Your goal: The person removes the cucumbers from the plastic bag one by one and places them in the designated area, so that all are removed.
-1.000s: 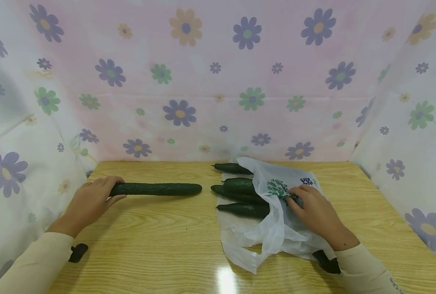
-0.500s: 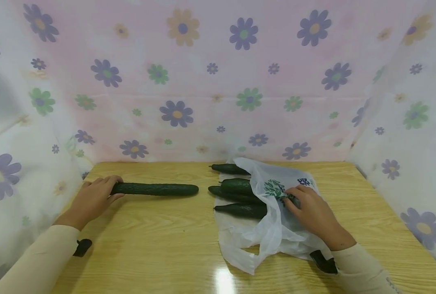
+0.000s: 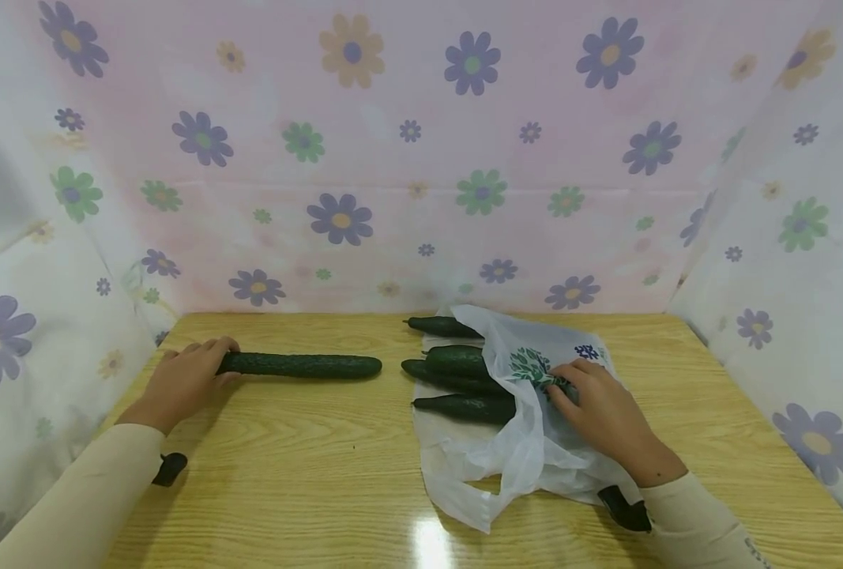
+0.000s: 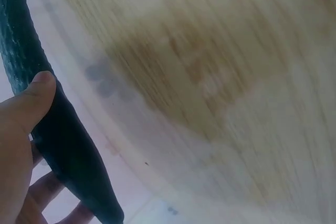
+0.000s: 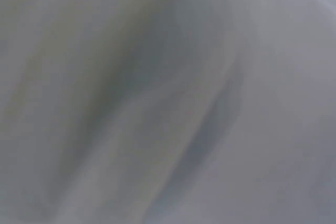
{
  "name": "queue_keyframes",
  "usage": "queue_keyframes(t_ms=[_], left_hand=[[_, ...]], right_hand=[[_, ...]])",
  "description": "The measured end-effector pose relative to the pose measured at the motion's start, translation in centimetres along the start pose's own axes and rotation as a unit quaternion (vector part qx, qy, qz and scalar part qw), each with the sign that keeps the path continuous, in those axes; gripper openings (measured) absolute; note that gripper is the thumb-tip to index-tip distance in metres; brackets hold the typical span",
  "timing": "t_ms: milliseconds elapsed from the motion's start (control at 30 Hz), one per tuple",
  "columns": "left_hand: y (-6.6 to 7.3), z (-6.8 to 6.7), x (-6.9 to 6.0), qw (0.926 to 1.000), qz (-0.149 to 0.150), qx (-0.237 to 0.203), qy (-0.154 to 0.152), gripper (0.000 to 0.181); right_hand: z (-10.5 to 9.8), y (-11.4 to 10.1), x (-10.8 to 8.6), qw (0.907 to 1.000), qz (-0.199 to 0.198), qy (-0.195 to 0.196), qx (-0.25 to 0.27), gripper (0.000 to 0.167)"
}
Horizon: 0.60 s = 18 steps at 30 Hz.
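Note:
My left hand [image 3: 192,381] grips the left end of a long dark green cucumber [image 3: 303,365] lying level across the table's left half. In the left wrist view, the thumb lies over this cucumber [image 4: 68,135] and fingers show beneath it. My right hand [image 3: 606,407] pinches a white plastic bag [image 3: 474,458] with a green leaf print, around a dark greenish shape seen through the film. Several cucumbers [image 3: 464,408] stick out of the bag's mouth, their ends pointing left. Only blurred white plastic [image 5: 252,129] fills the right wrist view, so that hand's fingertips are partly hidden.
The wooden table [image 3: 286,474] carries the bag on its right half. A bag handle loop [image 3: 457,502] spreads toward the front edge. Flower-print sheets [image 3: 421,158] stand behind the table and along both sides.
The head view has shifted slightly. My left wrist and sleeve have moved a little forward and to the right, while both grips, the cucumbers and the bag stay nearly the same.

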<state>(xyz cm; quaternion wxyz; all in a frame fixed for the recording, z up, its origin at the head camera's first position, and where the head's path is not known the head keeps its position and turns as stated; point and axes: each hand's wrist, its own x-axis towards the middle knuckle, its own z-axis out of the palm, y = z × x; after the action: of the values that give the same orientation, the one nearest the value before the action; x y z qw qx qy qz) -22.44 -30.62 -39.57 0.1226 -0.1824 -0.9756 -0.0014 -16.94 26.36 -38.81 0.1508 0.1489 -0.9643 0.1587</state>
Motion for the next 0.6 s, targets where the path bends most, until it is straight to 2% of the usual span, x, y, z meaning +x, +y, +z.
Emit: queue_keyframes(t_ms=[267, 600], left_hand=[[0.0, 0.4, 0.3, 0.9983, -0.027, -0.018, -0.048, 0.041], [0.0, 1.1, 0.4, 0.9939, -0.051, -0.050, -0.085, 0.043]], right_hand=[[0.1, 0.0, 0.0, 1.0000, 0.001, -0.002, 0.001, 0.022], [0.3, 0.1, -0.1, 0.9999, -0.002, -0.011, 0.003, 0.023]])
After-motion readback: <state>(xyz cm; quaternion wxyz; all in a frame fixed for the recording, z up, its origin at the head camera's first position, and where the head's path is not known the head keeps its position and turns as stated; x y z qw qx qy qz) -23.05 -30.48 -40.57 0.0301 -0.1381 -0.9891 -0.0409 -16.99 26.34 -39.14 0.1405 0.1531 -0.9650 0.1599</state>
